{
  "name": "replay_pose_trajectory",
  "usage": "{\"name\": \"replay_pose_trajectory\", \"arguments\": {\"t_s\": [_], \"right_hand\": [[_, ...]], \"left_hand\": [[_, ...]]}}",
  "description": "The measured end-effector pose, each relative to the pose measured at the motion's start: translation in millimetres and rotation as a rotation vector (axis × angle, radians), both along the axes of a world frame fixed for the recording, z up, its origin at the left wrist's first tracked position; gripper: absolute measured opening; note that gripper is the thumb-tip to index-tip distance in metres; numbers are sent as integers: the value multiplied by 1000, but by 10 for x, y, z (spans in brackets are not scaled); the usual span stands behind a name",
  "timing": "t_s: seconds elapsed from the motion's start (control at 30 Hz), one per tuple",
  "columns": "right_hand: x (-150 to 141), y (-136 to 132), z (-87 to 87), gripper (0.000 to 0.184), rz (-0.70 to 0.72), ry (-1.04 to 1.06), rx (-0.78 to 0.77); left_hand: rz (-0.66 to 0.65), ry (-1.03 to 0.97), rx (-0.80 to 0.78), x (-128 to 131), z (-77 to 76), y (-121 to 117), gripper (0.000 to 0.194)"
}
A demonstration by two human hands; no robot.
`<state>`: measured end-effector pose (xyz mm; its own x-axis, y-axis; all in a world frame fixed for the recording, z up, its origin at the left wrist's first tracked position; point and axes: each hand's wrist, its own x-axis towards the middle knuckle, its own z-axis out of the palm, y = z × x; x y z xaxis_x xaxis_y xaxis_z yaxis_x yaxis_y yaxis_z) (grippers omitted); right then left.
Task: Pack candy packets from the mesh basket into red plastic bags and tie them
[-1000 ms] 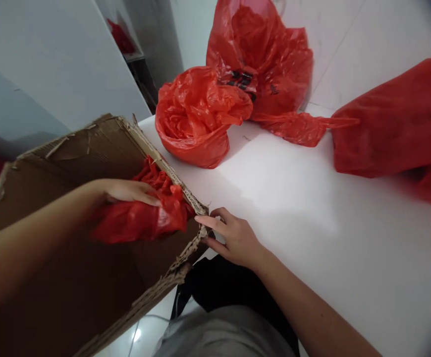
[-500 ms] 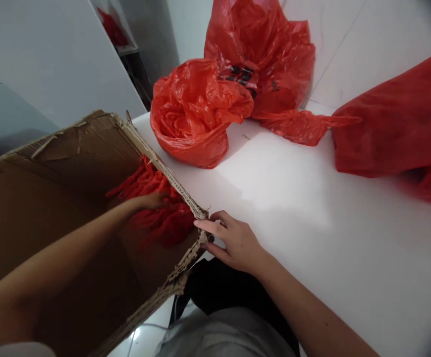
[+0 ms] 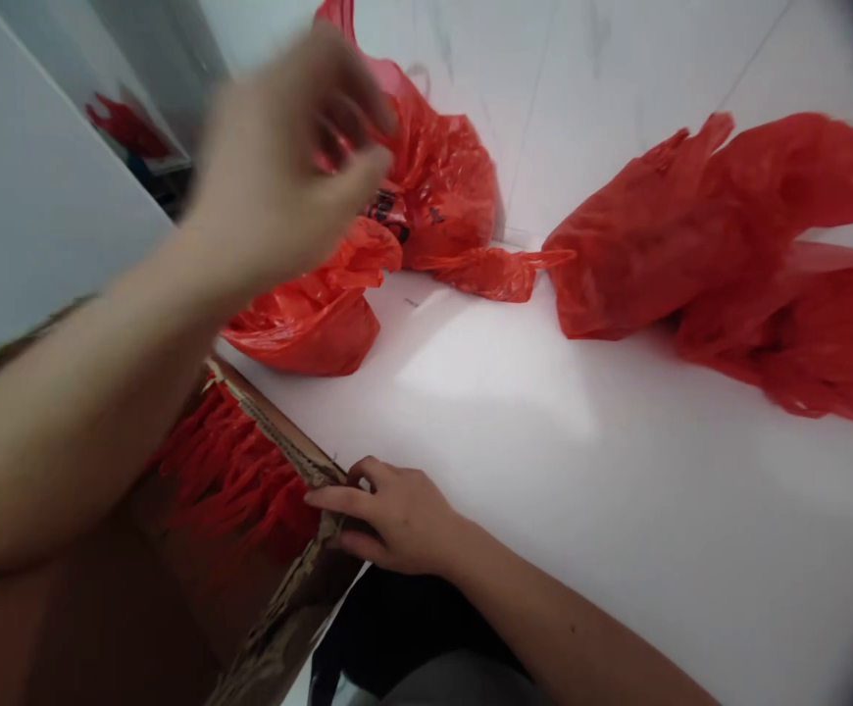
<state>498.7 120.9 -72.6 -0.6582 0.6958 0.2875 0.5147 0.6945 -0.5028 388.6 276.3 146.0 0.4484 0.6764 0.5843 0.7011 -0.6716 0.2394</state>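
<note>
My left hand [image 3: 290,162] is raised above the box, blurred by motion. Its fingers are bent with the thumb apart from them, and only the red of a bag behind shows in the gap. At the corner of an open cardboard box [image 3: 279,431], my right hand [image 3: 401,520] grips the torn edge between fingers and thumb. Inside the box, against the near wall, lies a bunch of red plastic bags [image 3: 242,480]. A crumpled red plastic bag [image 3: 324,328] sits on the white table just beyond the box, partly covered by my left hand.
Another full red bag with black print [image 3: 452,186] stands against the wall at the back of the white table [image 3: 485,471]. A small knotted red bag [image 3: 496,273] lies beside it. Large red bags [image 3: 691,245] spread along the right. A grey-white panel [image 3: 51,186] rises at the left.
My left hand has come up out of the box, away from the red bags, and is above the rim. My right hand keeps its hold on the box corner. The view has shifted right.
</note>
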Motion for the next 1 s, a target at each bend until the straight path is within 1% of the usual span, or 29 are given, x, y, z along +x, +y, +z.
{"name": "replay_pose_trajectory", "arguments": {"t_s": [0.03,0.07,0.13,0.2,0.27,0.3,0.37,0.43,0.5,0.57,0.63,0.67,0.7,0.77,0.8,0.87,0.9,0.93,0.97,1.0], "right_hand": [[-1,-2,0,49,-3,-2,2],[-2,-3,0,49,-5,-1,5],[-5,-2,1,50,-2,-1,10],[-9,8,3,51,4,-10,11],[-13,27,3,52,18,-37,9],[-13,38,3,52,28,-52,7],[-11,60,3,50,51,-76,4],[-4,74,4,50,61,-82,3],[3,75,4,52,54,-74,12],[9,68,-2,54,38,-63,28],[12,58,-10,54,19,-52,34],[14,55,-12,54,15,-44,31],[17,52,-13,54,14,-35,24],[22,49,-10,53,21,-15,14],[25,48,-7,52,25,-5,13],[28,44,-3,51,25,12,15],[28,40,-3,50,23,18,16],[26,34,-4,49,21,24,15],[23,27,-6,49,22,30,13],[19,18,-10,49,21,37,9]], "left_hand": [[-108,87,81,337,-75,94,30],[-152,154,104,644,-178,223,29],[-101,283,26,1142,-440,553,34],[-21,401,-106,1479,-722,889,44],[5,445,-157,1680,-968,1139,49],[19,461,-176,1741,-1066,1218,50],[42,483,-199,1805,-1199,1295,49],[60,510,-232,1817,-1240,1296,42],[53,524,-271,1790,-1186,1253,33],[26,510,-306,1717,-1045,1165,28],[-9,476,-332,1572,-835,1009,28],[-40,438,-371,1463,-713,898,30],[-77,391,-426,1330,-586,764,31],[-171,225,-629,988,-338,441,34],[-182,156,-719,785,-226,263,36],[-102,69,-869,325,-53,-89,40],[-49,28,-945,73,-1,-249,44],[1,-27,-1006,-190,24,-393,49],[67,-90,-1061,-459,17,-518,53],[136,-168,-1104,-731,-22,-624,57]]}}
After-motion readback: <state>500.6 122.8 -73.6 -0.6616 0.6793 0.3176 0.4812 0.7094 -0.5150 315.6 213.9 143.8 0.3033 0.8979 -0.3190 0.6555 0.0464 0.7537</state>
